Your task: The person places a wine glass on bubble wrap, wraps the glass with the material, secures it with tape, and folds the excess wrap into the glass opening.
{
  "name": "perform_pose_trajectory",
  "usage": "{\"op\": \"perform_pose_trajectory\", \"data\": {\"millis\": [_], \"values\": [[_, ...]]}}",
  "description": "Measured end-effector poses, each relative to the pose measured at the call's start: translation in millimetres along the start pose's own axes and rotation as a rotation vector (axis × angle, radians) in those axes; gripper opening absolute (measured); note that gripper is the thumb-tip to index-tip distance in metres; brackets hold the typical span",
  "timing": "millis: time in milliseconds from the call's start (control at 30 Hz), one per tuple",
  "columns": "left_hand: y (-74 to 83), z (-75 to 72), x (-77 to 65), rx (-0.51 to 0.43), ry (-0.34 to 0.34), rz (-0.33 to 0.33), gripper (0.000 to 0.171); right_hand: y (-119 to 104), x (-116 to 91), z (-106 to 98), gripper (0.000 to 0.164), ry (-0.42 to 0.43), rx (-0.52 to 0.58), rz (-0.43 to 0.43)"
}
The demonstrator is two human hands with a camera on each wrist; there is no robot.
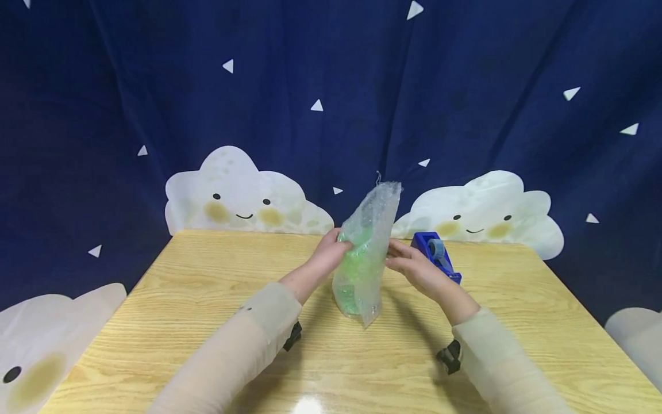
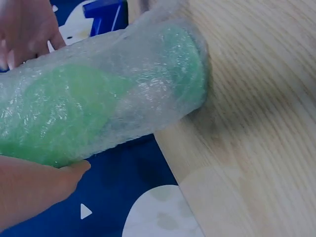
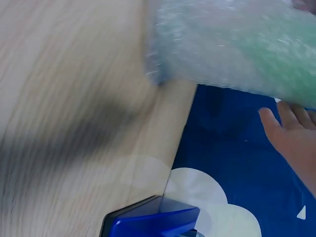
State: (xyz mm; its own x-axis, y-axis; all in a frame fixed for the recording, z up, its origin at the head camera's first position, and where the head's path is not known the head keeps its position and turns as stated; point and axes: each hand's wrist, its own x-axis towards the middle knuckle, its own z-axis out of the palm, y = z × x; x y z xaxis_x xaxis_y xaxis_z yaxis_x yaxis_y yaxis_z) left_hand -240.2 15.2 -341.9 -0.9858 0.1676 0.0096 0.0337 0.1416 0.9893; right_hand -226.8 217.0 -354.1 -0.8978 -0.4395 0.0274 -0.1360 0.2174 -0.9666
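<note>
A green object wrapped in clear bubble wrap [image 1: 359, 264] stands nearly upright, its top leaning right, over the middle of the table. Through the layers its exact kind cannot be made out. My left hand [image 1: 331, 253] grips the bundle from its left side, thumb on the near face; the other fingers are hidden behind it. On the opposite side my right hand [image 1: 416, 270] has its fingers extended at the edge of the wrap. The right wrist view shows those fingers [image 3: 291, 116] against the wrap's side, with the thumb apart.
A blue tape dispenser [image 1: 437, 256] with a roll of tape stands on the wooden table [image 1: 217, 322], just beyond my right hand. Behind the table's far edge hangs a dark blue curtain [image 1: 331, 69] with white clouds and triangles.
</note>
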Motion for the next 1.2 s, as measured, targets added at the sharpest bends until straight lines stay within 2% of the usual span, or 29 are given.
{"op": "perform_pose_trajectory", "data": {"millis": [100, 233, 367, 533, 633, 767, 833, 1000, 1100, 1200], "values": [[2.2, 2.1, 0.3, 0.029, -0.001, -0.011, 0.047, -10.6, 1.0, -2.1, 0.059, 0.000, 0.146, 0.040], [5.1, 3.8, -1.4, 0.027, -0.012, -0.035, 0.056, -23.3, 4.9, 0.0, 0.065, 0.058, 0.182, 0.087], [5.3, 4.7, -2.5, 0.016, -0.010, -0.035, 0.062, -28.3, 8.0, 3.3, 0.063, 0.095, 0.120, 0.110], [4.5, 6.7, -4.9, 0.052, -0.016, 0.007, 0.060, -32.1, 9.3, 7.5, 0.056, 0.124, 0.080, 0.161], [3.7, 7.2, -7.0, 0.040, -0.023, 0.018, 0.059, -35.4, 10.7, 10.3, 0.053, 0.148, 0.052, 0.181], [2.4, 6.2, -9.2, 0.029, -0.043, 0.065, 0.059, -39.0, 13.2, 13.3, 0.041, 0.187, 0.004, 0.208], [2.2, 5.9, -9.0, 0.041, -0.056, 0.116, 0.055, -40.6, 14.4, 14.7, 0.038, 0.210, -0.027, 0.230], [3.9, 7.6, -5.5, 0.039, -0.060, 0.166, 0.033, -45.2, 18.5, 19.4, 0.042, 0.285, -0.092, 0.302], [4.0, 9.1, -4.4, 0.016, -0.060, 0.128, 0.031, -47.0, 20.6, 22.2, 0.040, 0.332, -0.129, 0.317], [3.5, 9.6, -5.6, 0.019, -0.059, 0.072, 0.041, -47.4, 21.7, 25.1, 0.035, 0.388, -0.186, 0.299]]}}
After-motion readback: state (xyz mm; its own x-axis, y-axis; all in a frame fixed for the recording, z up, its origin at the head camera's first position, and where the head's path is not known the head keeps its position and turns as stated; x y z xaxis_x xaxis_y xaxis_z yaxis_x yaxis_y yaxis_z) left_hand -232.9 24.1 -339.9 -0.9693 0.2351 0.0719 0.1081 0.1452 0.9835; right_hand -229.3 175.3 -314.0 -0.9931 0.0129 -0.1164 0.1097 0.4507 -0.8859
